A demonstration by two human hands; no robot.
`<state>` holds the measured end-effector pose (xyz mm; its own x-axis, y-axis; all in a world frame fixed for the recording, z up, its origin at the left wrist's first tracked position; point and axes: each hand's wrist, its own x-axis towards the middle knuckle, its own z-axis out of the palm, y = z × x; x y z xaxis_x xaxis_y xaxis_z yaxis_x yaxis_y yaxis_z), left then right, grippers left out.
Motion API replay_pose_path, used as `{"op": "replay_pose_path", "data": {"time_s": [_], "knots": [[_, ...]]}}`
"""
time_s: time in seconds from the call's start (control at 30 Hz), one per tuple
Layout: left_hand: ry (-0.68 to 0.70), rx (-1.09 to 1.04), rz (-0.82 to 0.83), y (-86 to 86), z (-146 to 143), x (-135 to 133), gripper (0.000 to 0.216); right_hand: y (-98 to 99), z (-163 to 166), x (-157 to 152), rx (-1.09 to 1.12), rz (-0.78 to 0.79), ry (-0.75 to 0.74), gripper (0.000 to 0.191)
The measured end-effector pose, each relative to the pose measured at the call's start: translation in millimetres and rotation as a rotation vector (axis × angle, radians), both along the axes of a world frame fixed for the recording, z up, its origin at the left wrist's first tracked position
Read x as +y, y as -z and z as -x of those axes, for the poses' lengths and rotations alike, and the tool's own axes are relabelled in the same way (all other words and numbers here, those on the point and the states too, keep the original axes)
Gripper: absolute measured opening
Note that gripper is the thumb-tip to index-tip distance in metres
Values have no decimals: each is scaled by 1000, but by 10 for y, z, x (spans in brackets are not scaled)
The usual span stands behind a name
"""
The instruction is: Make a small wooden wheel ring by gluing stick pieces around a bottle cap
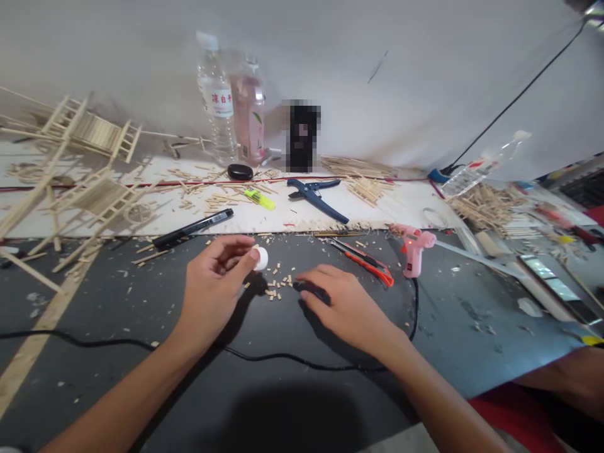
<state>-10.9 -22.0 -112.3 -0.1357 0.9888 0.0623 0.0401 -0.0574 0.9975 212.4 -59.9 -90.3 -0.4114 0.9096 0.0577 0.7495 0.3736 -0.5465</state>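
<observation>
My left hand [214,286] is raised a little over the dark mat [141,377], fingers pinched on a small white round object [261,258]. My right hand [342,302] rests palm down on the mat, fingers stretched flat toward a scatter of small wood chips [276,286]. Just right of that hand lies an orange utility knife [365,261], and beyond it stands a pink glue gun [414,248]. A black cable [264,357] runs across the mat under both forearms.
Stick-built wooden frames [89,163] crowd the left. At the back stand two bottles [231,107], with blue cutters [314,196], a black marker [193,228], a yellow highlighter [259,199] and a black oval case [240,172] on the white board. Stick piles [486,204] lie right.
</observation>
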Motion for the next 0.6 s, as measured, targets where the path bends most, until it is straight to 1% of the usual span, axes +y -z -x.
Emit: {"op": "replay_pose_path", "data": {"time_s": [0.07,0.13,0.37,0.6], "knots": [[23,-2,10,19,-10,-7,29,-9,98,182,-50,-19,-37,17],[40,-5,15,29,-21,-17,28,24,132,254,-67,-27,-42,12],[69,-5,17,37,-53,-65,23,188,85,159,-40,-59,-32,11],[72,14,21,60,-68,-70,20,256,41,170,3,-87,-78,16]]}}
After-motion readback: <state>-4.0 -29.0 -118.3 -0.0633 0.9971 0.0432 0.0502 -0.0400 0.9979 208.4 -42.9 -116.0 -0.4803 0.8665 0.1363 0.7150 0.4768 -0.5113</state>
